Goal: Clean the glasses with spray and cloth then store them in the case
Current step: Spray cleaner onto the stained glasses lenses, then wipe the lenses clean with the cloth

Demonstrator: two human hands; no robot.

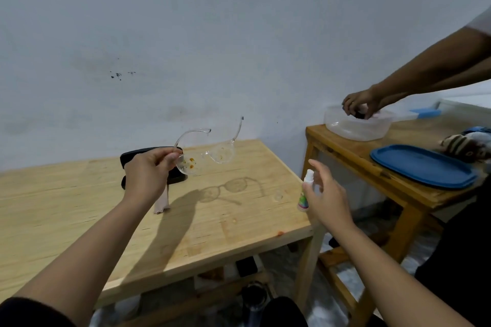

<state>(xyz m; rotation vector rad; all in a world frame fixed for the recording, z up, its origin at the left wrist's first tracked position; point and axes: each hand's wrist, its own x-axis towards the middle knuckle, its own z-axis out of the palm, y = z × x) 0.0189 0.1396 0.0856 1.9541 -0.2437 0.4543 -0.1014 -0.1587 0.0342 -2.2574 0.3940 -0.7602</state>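
Note:
My left hand (148, 170) pinches the clear-framed glasses (210, 154) by one end and holds them up above the wooden table (79, 207). Orange-yellow smudges dot both lenses. My right hand (325, 195) grips a small white spray bottle (305, 190) with a colourful label, its nozzle turned toward the glasses and my index finger raised over the top. A black glasses case (138, 155) lies open on the table, partly hidden behind my left hand. A strip of beige cloth (162, 202) hangs out from under that hand onto the table.
A second wooden table (398, 186) stands to the right. On it are a blue lid (422, 166) and a clear plastic container (356, 125), into which another person's hand (361, 105) reaches. Small orange spots mark the near table's right edge.

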